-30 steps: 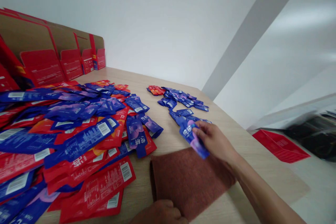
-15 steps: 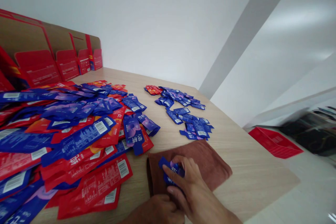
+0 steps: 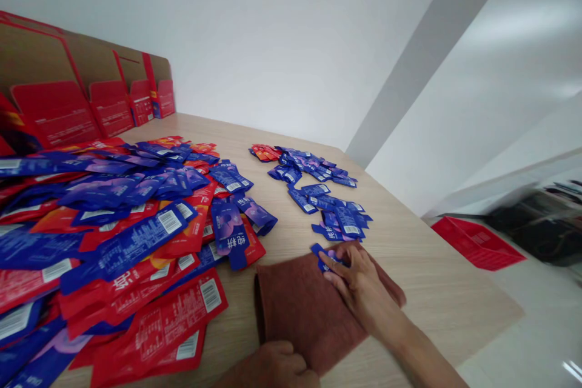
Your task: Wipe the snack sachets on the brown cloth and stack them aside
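Pale walls (image 3: 273, 42) are rising behind our wood-grain worktop (image 3: 454, 282), and a grey band (image 3: 422, 54) is slanting down toward its far right corner. Red cardboard boxes (image 3: 50, 112) are standing open at the left end of the far edge, their brown insides showing. We are holding a blue sachet (image 3: 323, 265) in our right hand (image 3: 354, 279), thumb and fingers closed on it, over the far part of a folded brown cloth (image 3: 295, 315). That cloth is lying between the left-hand heap and the worktop's right edge. Our left hand (image 3: 277, 367) is resting at the cloth's near edge, its fingers curled; we cannot tell whether they are clamping the fabric. Toward the worktop's left side, a heap of red and blue sachets (image 3: 136, 236) is sprawling, many of them showing white barcodes. Near the far right corner, a blue cluster (image 3: 307, 163) is lying beside a few red sachets (image 3: 265, 153); closer to us, just beyond the cloth, a smaller blue group (image 3: 343, 218) is lying. Past the right edge, a red carton (image 3: 477, 244) is showing beside dark objects (image 3: 531, 224), too blurred for us to make out.
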Demonstrator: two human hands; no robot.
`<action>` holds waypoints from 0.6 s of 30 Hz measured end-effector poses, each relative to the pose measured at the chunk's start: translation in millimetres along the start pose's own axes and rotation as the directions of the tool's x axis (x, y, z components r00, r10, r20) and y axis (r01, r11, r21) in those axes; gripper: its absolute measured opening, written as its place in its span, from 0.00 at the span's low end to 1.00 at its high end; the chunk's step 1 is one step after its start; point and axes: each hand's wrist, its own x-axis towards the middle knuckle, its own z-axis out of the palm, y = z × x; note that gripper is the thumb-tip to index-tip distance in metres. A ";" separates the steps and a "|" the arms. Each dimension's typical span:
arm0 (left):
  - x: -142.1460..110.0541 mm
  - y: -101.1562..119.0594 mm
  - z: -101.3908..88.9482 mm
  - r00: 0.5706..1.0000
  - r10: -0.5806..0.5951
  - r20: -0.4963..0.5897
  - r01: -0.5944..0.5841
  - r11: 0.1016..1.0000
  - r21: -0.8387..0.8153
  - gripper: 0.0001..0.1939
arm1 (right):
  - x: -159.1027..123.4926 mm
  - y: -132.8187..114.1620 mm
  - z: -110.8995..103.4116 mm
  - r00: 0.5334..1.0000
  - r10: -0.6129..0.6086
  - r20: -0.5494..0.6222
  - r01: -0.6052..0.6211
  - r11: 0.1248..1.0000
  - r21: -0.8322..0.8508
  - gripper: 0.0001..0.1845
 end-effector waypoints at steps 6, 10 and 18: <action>2.1 0.9 -1.5 0.998 -0.042 -0.052 0.042 0.999 0.011 0.25 | -9.2 5.1 -17.2 0.997 -0.040 0.071 0.048 0.992 -0.113 0.28; 5.3 0.9 -4.6 0.997 -0.049 -0.066 0.048 0.999 -0.015 0.24 | -8.1 8.5 -27.8 0.997 0.048 0.052 -0.036 0.974 -0.222 0.27; 6.3 1.1 -6.1 0.997 -0.055 -0.056 0.054 0.998 -0.017 0.20 | 0.1 -34.3 -43.9 0.986 0.164 -0.018 -0.144 0.906 0.398 0.15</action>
